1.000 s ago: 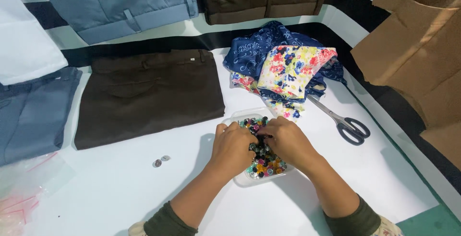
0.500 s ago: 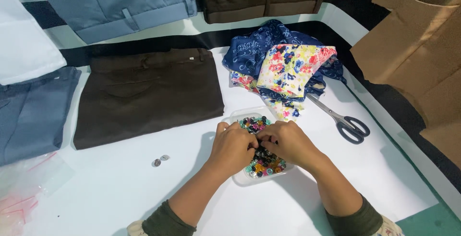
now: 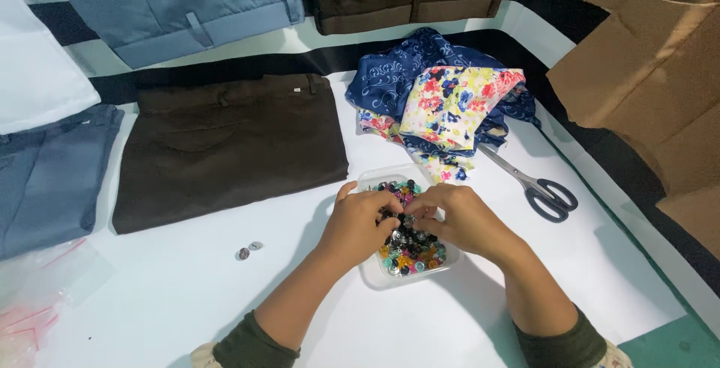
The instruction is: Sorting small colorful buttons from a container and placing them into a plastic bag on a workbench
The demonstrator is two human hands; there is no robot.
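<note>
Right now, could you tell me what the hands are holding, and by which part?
It cannot be told: both the left hand and right hand have their fingers in the tray of buttons, hiding any grip.

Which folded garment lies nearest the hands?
The dark brown trousers beside the button tray; the blue ones and the other brown pair lie farther off.

Open white surface in front and to the left; cloth and scissors hem in the far side.

Both hands sit over the clear tray (image 3: 373,278) of coloured buttons. Left of it the surface (image 3: 172,300) lies bare but for two loose metal buttons (image 3: 249,249). Beyond, the folded brown trousers (image 3: 229,147) and floral fabric pile (image 3: 442,106) block the way; the scissors (image 3: 534,186) lie near the right hand (image 3: 457,218).
</note>
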